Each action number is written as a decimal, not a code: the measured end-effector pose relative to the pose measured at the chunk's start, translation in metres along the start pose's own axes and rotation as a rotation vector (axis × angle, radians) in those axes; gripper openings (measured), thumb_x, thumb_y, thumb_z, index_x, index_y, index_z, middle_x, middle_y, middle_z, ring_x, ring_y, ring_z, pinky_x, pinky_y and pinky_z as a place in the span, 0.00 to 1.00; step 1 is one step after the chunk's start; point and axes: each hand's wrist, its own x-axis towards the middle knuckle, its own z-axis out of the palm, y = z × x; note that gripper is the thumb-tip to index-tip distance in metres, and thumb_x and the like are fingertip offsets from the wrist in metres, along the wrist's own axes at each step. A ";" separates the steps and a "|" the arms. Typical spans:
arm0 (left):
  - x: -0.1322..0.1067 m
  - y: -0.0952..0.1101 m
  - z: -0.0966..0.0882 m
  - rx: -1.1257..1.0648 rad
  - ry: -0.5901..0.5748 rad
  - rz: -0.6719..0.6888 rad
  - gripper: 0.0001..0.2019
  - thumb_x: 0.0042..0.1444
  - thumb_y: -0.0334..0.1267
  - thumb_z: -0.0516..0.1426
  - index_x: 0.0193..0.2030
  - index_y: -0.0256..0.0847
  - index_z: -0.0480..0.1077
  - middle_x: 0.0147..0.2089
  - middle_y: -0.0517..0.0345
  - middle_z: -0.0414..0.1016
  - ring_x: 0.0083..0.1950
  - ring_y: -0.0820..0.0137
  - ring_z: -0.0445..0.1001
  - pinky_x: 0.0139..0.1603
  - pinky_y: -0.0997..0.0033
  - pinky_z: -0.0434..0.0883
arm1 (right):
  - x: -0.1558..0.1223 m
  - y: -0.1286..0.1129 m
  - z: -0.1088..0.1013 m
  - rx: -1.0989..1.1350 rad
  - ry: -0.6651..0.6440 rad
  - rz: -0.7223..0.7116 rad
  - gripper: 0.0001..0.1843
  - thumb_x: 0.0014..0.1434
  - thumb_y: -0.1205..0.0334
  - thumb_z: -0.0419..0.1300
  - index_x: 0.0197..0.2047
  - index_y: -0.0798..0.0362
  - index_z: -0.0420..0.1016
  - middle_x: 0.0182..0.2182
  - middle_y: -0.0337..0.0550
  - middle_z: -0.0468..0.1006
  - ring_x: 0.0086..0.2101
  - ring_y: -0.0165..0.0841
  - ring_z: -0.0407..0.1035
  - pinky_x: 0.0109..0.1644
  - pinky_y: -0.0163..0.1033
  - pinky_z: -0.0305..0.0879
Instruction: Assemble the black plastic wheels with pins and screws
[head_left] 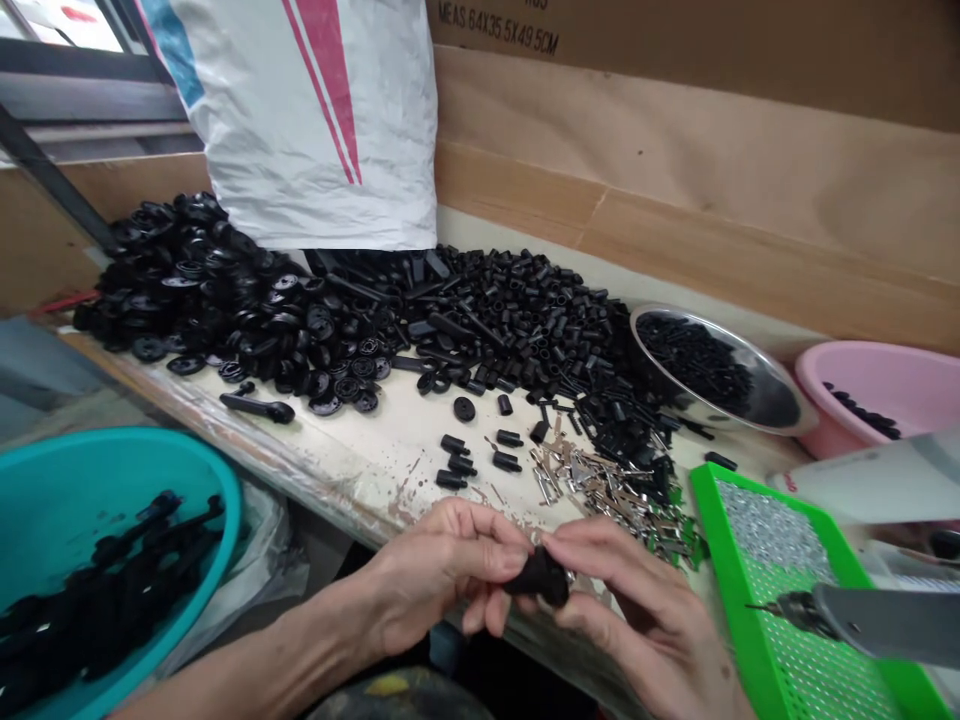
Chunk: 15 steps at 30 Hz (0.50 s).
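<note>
My left hand (442,575) and my right hand (637,610) meet at the table's near edge, both pinched on one small black plastic part (541,578). Fingers of each hand wrap round its ends, so its exact shape is partly hidden. Just beyond my hands lies a heap of small silver metal pins (600,485). A few loose black sleeves (480,455) sit on the table in front of them. Further back spreads a big pile of black tubes (525,320) and, to the left, a pile of black wheels (217,290).
A steel bowl (780,385) of black pieces and a pink basin (885,375) stand at the right. A green perforated tray (757,640) with tiny screws lies near right, a power screwdriver (862,620) over it. A teal tub (67,490) holds black parts at left. A white sack (315,120) leans behind.
</note>
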 end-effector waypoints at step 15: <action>0.000 -0.003 0.004 0.065 0.043 0.112 0.11 0.53 0.39 0.61 0.39 0.36 0.68 0.25 0.61 0.70 0.19 0.79 0.65 0.17 0.82 0.55 | 0.005 0.006 0.007 0.097 0.048 0.165 0.15 0.60 0.62 0.62 0.51 0.39 0.76 0.39 0.39 0.76 0.38 0.32 0.72 0.40 0.33 0.69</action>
